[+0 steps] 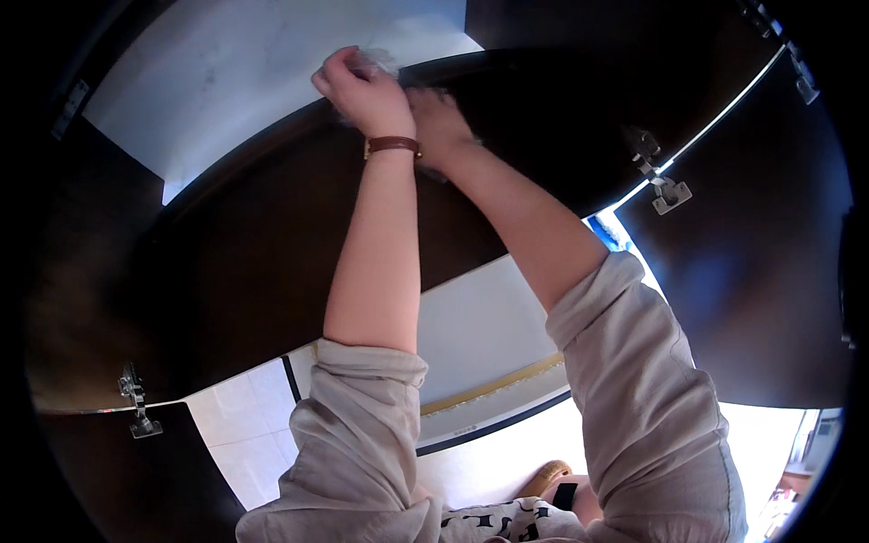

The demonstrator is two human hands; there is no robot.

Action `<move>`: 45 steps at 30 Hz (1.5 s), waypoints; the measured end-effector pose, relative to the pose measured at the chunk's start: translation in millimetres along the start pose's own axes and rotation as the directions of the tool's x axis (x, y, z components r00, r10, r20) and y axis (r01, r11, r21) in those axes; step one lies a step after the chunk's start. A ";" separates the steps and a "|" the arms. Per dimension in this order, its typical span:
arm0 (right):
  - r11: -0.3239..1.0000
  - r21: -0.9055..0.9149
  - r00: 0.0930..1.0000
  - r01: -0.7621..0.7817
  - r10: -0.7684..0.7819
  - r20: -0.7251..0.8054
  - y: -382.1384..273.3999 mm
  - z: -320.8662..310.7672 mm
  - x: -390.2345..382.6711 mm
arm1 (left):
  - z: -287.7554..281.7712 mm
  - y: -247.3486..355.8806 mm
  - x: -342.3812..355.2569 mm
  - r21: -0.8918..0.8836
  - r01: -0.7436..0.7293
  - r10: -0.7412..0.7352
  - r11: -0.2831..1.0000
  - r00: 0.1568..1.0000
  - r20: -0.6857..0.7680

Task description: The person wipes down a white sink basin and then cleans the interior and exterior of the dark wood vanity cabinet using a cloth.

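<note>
My left hand (369, 98) is raised at the upper middle, with a brown bracelet (394, 143) on its wrist. Its fingers curl round a crumpled, see-through whitish piece (378, 61) that looks like thin plastic. Close against it on the right, my right hand (439, 127) lies over the dark board (299, 208) with its fingers stretched forward, a little blurred. Small pale edges show beside and below the right palm; what they belong to is hidden. Both hands are by the board's far edge, where a white marbled panel (262, 72) begins.
Dark cabinet walls surround the board. Metal hinges (138, 403) at the left and more hinges (665, 185) at the right join swung-out doors (751, 299). Below the board are a pale panel with a yellowish strip (493, 385) and light floor tiles (244, 407).
</note>
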State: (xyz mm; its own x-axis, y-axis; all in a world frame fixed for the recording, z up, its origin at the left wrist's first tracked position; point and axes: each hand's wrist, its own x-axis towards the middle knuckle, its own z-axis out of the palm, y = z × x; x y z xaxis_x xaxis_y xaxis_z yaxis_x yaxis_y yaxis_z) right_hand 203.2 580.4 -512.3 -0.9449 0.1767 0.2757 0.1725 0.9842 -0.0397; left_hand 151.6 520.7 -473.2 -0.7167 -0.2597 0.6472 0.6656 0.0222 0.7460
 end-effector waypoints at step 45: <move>0.887 -0.180 0.903 -0.426 0.428 -0.030 -14.0 -44.5 -136.3 | 41.4 3.1 -71.1 -0.257 0.141 0.102 0.956 0.664 0.741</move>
State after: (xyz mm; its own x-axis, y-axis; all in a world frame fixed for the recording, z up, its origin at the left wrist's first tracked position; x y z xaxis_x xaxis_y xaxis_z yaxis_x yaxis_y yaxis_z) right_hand 342.0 542.1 -506.6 -0.7716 0.5803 0.2606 0.6053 0.7957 0.0207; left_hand 196.0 579.2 -510.5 -0.5624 0.5449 0.6219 0.5890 -0.2639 0.7638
